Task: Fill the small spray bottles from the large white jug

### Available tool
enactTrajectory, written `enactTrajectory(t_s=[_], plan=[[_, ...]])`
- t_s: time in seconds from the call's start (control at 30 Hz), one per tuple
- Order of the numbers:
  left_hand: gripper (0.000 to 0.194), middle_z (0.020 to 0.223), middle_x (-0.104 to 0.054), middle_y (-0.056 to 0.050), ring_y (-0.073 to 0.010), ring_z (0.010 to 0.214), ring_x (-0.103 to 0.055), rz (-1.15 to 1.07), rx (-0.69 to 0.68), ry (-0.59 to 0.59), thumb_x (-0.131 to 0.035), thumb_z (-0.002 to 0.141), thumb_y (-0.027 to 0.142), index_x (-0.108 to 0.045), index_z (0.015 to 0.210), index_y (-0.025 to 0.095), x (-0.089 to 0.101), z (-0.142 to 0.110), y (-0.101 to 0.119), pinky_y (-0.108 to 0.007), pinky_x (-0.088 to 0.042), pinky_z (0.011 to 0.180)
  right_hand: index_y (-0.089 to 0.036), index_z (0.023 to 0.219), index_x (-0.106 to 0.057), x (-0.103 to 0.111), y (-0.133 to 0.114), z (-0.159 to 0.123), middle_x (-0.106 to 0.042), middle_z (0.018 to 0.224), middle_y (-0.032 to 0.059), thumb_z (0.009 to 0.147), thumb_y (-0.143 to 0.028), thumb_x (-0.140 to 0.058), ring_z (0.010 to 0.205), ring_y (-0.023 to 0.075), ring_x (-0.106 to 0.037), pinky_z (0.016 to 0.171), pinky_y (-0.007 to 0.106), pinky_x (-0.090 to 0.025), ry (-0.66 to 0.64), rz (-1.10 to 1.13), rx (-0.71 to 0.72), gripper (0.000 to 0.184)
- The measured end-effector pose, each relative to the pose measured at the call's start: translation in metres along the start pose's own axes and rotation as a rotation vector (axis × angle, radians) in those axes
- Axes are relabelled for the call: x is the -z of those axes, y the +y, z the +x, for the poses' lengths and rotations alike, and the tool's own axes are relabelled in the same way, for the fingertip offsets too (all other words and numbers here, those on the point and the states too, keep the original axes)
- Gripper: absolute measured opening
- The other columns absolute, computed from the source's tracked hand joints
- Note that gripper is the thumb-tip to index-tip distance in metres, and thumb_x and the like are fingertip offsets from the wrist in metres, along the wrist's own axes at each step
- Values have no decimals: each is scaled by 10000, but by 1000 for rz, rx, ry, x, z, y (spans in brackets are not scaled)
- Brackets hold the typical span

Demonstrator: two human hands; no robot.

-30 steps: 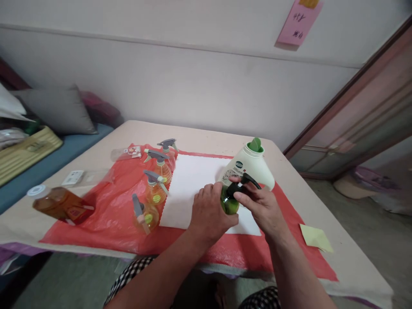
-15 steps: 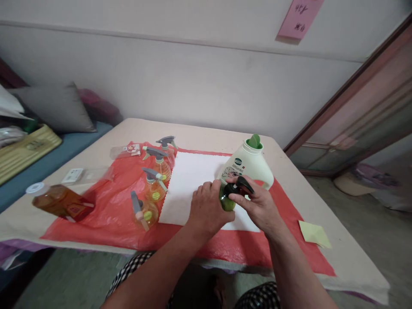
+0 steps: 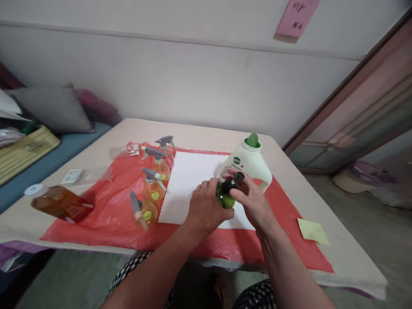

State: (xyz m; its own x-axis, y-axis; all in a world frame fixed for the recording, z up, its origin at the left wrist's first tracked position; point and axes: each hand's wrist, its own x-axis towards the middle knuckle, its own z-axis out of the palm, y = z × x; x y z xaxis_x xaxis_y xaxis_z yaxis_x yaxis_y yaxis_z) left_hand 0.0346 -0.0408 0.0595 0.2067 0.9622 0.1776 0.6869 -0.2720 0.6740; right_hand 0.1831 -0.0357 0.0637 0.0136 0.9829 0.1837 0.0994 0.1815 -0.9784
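A green pump bottle stands over the white sheet, in front of a big jug. Wrapped round its body from the left is my left hand. My right hand has thumb and fingers round the black pump head, whose nozzle points away to the upper right. The fingers' far side is partly hidden. Just behind rises the cream jug, with a green scoop-like piece in its green-rimmed mouth.
Several spray bottles with grey triggers line the sheet's left side on red plastic. Farther left lies an amber-filled bottle. Yellow paper notes rest at the right, and a pink note hangs on the wall.
The pump head has turned: its nozzle pointed right and now points away to the upper right. My right hand has shifted slightly left and its fingers have regripped. My left hand keeps its hold.
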Motion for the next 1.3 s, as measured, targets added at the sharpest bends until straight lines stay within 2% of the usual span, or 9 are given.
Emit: enactTrajectory(t_s=[0.1,0.27,0.37,0.47,0.67,0.77,0.87,1.1,1.3], plan=[[551,1072,-640,-65,-288,1026,-622,-26,4,-6,-738,643,295,-487,1131,254,-2,0,-1,-415,-492,887,-257,1130,-690,0,4,-1,-715,1129,52,807,-480,-721,1123,253,-631,1022,440,-472,-48,63,2,394],[475,1047,-636,-49,-276,1022,-615,-70,-4,-23,-709,644,270,-489,1064,251,0,-2,2,-401,-493,862,-243,941,-658,-12,0,-1,-681,992,16,646,-421,-839,1037,243,-619,1007,440,-476,172,-143,50,389],[487,1069,-636,-54,-275,1025,-607,-108,4,-39,-705,645,261,-492,1083,242,5,-2,5,-416,-490,883,-262,1141,-665,-9,-1,-2,-672,1205,46,693,-444,-813,1163,258,-599,1032,434,-473,8,22,-5,505],[528,1069,-638,-64,-286,1026,-605,-128,36,-33,-725,633,268,-492,1105,229,6,-3,6,-437,-487,900,-276,1146,-699,-4,1,-3,-674,1248,41,797,-440,-740,1217,249,-585,1065,423,-452,-123,145,-18,388],[567,1079,-655,-51,-276,1046,-619,-259,56,-61,-715,625,227,-498,1149,243,5,-4,7,-409,-493,883,-261,975,-691,-11,-4,-1,-698,1013,8,629,-366,-864,1004,230,-638,972,421,-495,81,9,-11,401],[574,1083,-659,-53,-279,1034,-625,-258,87,-73,-736,623,253,-500,1145,244,7,-4,9,-409,-493,869,-278,1101,-706,-5,-6,-1,-690,1238,35,660,-400,-849,1171,260,-614,1047,441,-466,-68,116,-43,479],[594,1086,-661,-55,-280,1011,-634,-254,111,-77,-761,620,305,-503,1152,246,8,-3,9,-407,-496,854,-269,1100,-730,2,-6,-1,-709,1224,49,754,-415,-783,1217,267,-606,1089,462,-443,-199,195,-35,379],[670,1111,-683,-45,-263,1019,-656,-306,135,-92,-740,610,229,-516,1241,256,7,-3,8,-368,-506,833,-223,963,-680,-14,-9,3,-688,1020,46,596,-387,-847,1003,256,-641,963,447,-500,69,8,-59,436],[671,1136,-696,-60,-285,1047,-664,-249,192,-94,-774,625,286,-532,1249,241,11,-2,15,-386,-506,848,-244,1038,-720,0,-12,1,-685,1212,56,722,-432,-773,1206,276,-592,1062,445,-437,-236,188,-25,372]])
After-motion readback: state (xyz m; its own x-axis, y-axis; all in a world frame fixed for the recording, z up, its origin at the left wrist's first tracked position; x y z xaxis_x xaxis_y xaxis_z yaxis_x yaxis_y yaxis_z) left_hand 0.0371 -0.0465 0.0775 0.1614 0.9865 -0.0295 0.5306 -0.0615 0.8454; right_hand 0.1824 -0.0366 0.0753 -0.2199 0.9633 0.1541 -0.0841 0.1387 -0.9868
